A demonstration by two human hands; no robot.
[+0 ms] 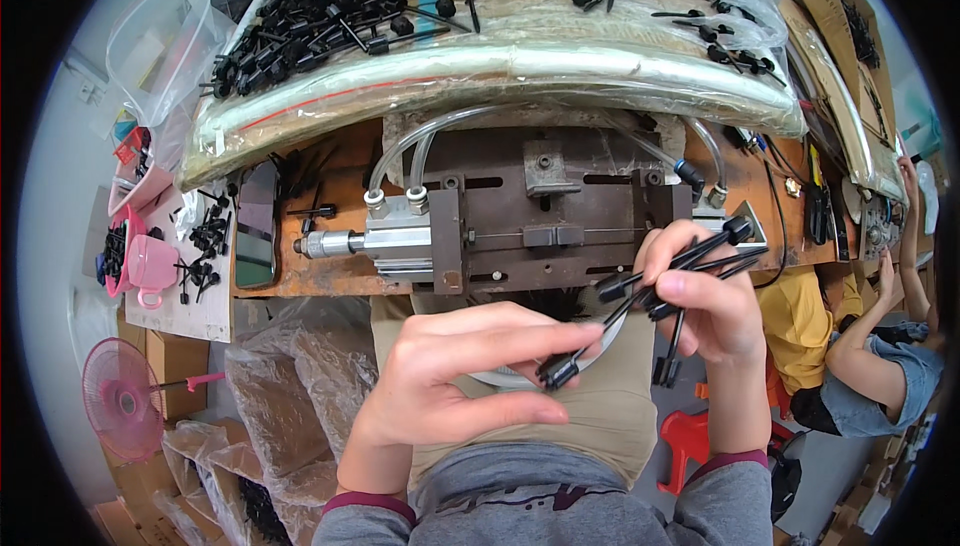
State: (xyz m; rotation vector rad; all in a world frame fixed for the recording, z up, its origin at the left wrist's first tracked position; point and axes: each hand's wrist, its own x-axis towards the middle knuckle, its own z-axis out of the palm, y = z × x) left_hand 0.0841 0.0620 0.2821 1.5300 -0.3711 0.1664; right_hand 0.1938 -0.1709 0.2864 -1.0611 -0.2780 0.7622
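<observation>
My right hand [705, 296] is closed around a bunch of slim black plastic stems with thick knobbed ends [690, 264], fanned out in several directions over my lap. One stem of the bunch points down to the left, its thick end [560, 370] lying by my left hand [470, 366]. The left fingers are stretched out with the thumb apart, the fingertips at that stem; whether they touch it I cannot tell. Just beyond my hands sits a brown metal fixture [490, 206] with a small block [552, 236] at its centre and a silver cylinder [400, 241] at its left.
A large heap of similar black pieces [380, 6] covers a plastic-wrapped bundle [500, 71] behind the fixture. Clear hoses [400, 146] arch over the cylinders. A phone [257, 226] lies left, pliers [818, 196] right. Another person [885, 366] sits at the far right.
</observation>
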